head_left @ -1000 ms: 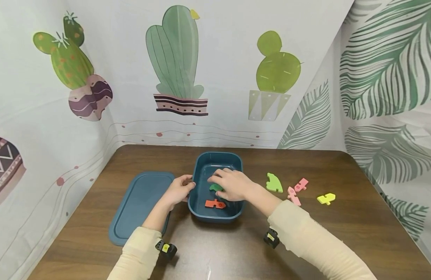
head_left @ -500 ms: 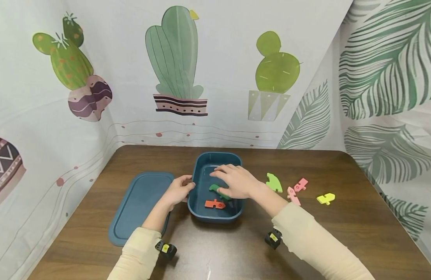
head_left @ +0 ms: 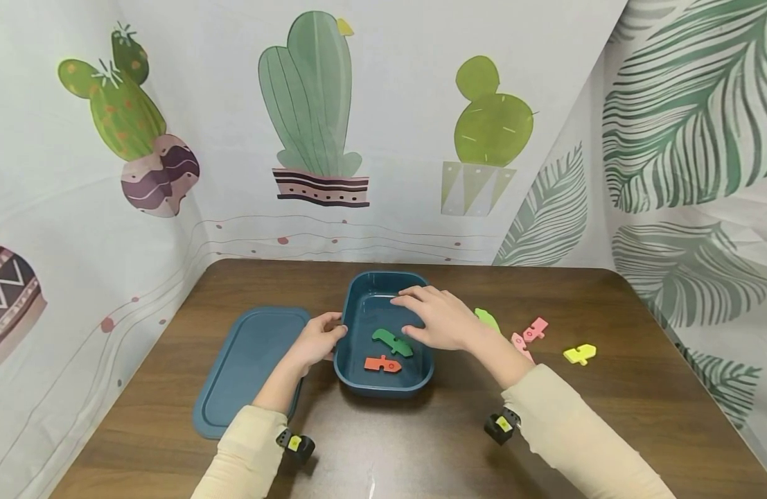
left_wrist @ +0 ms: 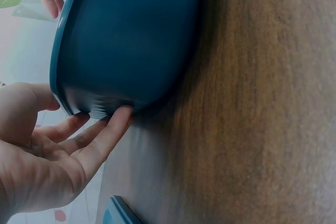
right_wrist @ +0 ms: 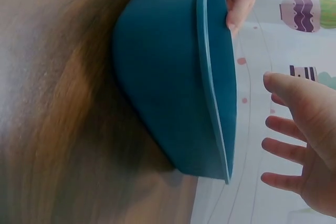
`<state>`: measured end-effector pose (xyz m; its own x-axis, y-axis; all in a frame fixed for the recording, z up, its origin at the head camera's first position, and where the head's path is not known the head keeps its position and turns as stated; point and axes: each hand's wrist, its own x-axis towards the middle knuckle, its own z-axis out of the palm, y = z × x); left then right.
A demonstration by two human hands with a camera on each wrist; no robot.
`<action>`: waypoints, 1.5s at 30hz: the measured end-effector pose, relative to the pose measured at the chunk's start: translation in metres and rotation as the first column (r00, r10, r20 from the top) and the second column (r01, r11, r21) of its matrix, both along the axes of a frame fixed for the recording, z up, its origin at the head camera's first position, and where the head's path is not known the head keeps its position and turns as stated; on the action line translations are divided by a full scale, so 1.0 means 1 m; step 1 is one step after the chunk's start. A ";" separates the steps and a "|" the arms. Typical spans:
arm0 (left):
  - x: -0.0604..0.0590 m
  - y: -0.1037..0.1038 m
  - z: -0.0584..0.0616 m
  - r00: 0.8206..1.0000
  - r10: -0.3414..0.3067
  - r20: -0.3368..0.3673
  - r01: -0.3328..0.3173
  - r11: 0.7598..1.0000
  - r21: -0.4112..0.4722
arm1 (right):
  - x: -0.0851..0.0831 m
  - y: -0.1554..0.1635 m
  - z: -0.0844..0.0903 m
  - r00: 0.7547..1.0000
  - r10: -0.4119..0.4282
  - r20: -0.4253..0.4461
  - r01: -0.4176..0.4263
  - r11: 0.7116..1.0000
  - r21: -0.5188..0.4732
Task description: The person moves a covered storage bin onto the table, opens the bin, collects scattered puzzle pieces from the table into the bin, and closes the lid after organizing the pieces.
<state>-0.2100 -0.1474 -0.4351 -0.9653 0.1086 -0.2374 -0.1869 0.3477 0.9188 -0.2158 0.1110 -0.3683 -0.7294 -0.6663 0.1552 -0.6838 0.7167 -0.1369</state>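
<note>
Teal plastic made up the box (head_left: 383,333), which sat on the wooden table (head_left: 607,416) with its matching lid (head_left: 249,367) lying flat just to its left. The left hand (head_left: 317,339) rested against the box's left wall, fingers nearly straight and thumb at the rim. The right hand (head_left: 442,320) hovered over the box's right side, fingers spread and holding nothing. Inside lay a dark green piece (head_left: 392,342) and an orange piece (head_left: 382,364). To the right on the table were a light green piece (head_left: 486,318), two pink pieces (head_left: 535,329) and a yellow piece (head_left: 579,354). No writing or label could be read on anything, perhaps because the pieces were too small.
</note>
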 end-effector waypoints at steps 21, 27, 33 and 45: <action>-0.001 0.000 0.000 1.000 -0.007 0.003 0.007 1.000 -0.005 | -0.005 0.043 -0.005 0.997 -0.062 -0.038 0.061 0.998 -0.032; 0.000 0.000 0.002 1.000 0.001 0.003 -0.001 1.000 -0.004 | -0.007 0.056 -0.008 0.995 -0.093 -0.038 0.092 0.995 -0.026; 0.000 0.000 0.002 1.000 -0.001 0.002 0.001 1.000 -0.006 | -0.011 0.066 -0.013 0.993 -0.109 -0.045 0.108 0.994 -0.022; 0.001 0.000 0.002 1.000 0.002 0.001 -0.002 1.000 -0.008 | -0.014 0.080 -0.024 0.989 -0.144 -0.020 0.143 0.990 -0.018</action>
